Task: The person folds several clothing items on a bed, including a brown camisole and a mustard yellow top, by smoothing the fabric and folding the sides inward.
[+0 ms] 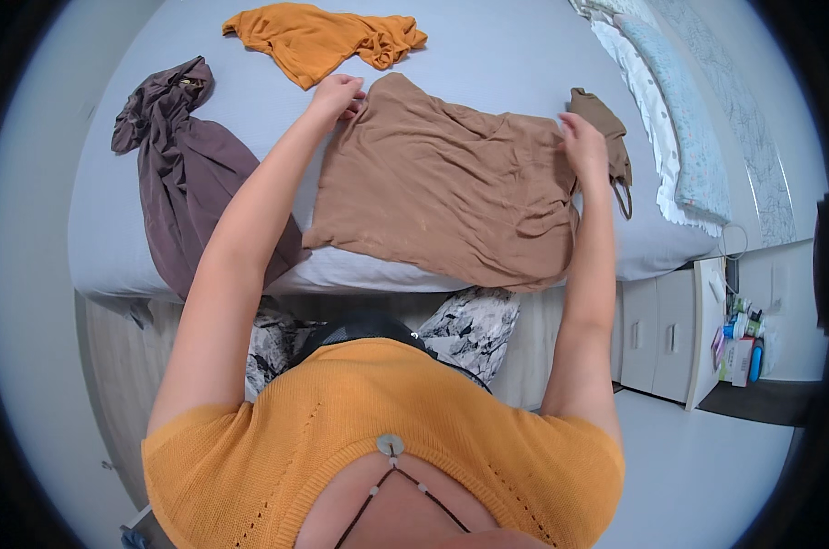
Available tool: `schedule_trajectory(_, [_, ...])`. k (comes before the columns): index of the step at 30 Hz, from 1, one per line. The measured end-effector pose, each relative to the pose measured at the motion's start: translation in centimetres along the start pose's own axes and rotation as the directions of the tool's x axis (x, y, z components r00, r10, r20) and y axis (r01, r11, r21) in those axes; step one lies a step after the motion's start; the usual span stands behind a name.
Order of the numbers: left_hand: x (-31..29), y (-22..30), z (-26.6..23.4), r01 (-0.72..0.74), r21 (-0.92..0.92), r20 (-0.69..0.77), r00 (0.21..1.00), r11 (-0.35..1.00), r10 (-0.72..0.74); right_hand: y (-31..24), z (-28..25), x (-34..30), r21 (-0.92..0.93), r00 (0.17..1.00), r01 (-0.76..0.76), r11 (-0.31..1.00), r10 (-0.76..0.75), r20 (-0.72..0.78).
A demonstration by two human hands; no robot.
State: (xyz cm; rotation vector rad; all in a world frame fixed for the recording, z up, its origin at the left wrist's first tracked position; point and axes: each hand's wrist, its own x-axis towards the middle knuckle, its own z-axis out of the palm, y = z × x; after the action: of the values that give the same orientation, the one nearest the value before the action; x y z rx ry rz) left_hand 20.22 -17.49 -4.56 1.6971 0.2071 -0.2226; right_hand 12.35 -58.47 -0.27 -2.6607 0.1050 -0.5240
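The left hand (339, 95), over the middle of the bed (487, 55), has its fingers loosely curled at the far left corner of the brown garment (433, 183). The right hand (586, 151), farther toward the bed's right end, is partly closed, thumb and fingers bent at the garment's far right corner. Whether either hand truly pinches cloth, I cannot tell.

The step in hand looks like laying out or straightening: the garment lies mostly flat on the near half of the bed, reaching its near edge at the lower right, with creases gathered toward the right. The next move seems to call for a sure hold on both corners and a light, even pull to smooth those creases. Its long axis runs across, along the bed's near edge, sloping slightly toward that edge at the right. Which end is the top is unclear.

Just past the right hand, toward the bed's right end, lies an olive piece (604, 114) with a thin strap. The purple garment (199, 169) stretches lengthwise at the bed's left, bunched at its far end; the orange garment (318, 37) lies rumpled on the bed's far part. A blue blanket (670, 101) lies along the bed's right end.
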Motion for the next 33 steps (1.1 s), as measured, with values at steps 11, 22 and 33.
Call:
schedule_trajectory(11, [2.5,-0.3,1.0,0.025,-0.364,0.167,0.985,0.931,0.039,-1.7,3.0,3.1,-0.444,0.955,-0.127,0.887,0.23,0.186])
schedule_trajectory(22, [2.3,2.1,-6.8,-0.48,-0.33,-0.246,0.875,0.813,0.417,3.2,4.6,6.7,0.34,0.981,-0.083,0.937,0.137,-0.138])
schedule_trajectory(33, [3.1,0.4,-2.3,-0.187,0.17,-0.068,0.977,0.968,0.201,2.7,8.0,7.0,-0.026,0.981,-0.185,0.982,0.183,-0.068])
